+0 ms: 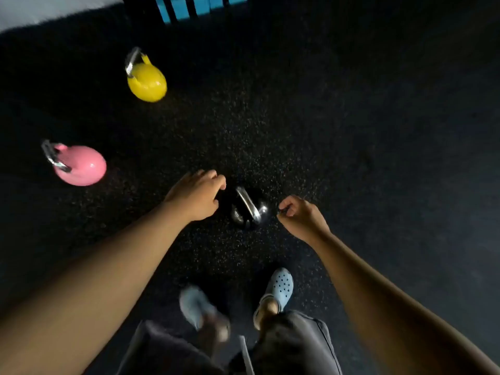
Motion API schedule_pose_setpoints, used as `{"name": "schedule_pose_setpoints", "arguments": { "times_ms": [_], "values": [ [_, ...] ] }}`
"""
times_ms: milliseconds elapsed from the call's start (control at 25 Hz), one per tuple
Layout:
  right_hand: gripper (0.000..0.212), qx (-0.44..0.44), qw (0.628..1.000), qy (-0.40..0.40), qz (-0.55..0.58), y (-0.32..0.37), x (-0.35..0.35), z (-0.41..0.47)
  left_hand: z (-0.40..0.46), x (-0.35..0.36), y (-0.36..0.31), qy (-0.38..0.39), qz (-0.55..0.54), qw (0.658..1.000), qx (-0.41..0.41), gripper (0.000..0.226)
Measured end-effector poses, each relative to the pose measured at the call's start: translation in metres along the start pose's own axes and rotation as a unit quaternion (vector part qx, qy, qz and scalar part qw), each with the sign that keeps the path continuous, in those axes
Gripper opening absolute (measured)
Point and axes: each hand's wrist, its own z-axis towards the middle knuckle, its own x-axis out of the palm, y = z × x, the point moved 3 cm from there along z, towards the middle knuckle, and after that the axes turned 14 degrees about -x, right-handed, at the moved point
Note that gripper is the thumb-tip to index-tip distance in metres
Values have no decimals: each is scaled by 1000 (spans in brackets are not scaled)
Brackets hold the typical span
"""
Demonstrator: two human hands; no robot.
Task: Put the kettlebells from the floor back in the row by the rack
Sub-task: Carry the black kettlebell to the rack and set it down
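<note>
The black kettlebell [247,209] stood on the floor [351,131] between both loosely curled, empty hands, left hand [196,196] and right hand [300,217]; pink kettlebell [79,165] and yellow kettlebell [146,81] sat well left of it. No writing was legible.

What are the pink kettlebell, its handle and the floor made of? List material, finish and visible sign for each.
Pink kettlebell: likely metal under glossy pink paint or coating; a bright highlight sits on its rounded body.
Handle: looks like bare or chromed steel; silvery and reflective.
Floor: probably rubber gym matting, matte black; pale speckles show across it.
</note>
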Motion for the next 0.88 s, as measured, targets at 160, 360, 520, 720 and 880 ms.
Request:
{"name": "schedule_pose_setpoints", "arguments": {
  "times_ms": [160,360,520,720,880],
  "values": [
    [21,63,998,26,15,-70,77,75,100,91,6,27,68,997,15,45],
    [45,100,995,16,17,-152,200,161,224,227,18,54,128,989,56,67],
    [48,96,995,11,-14,-169,250,205,276,285,22,105,80,984,119,44],
    [22,115,993,7,-2,-160,239,223,308,289,18,227,-18,950,212,34],
    [15,76,997,19,-28,-123,178,247,310,251,37,274,-92,943,164,25]
  ]
}}
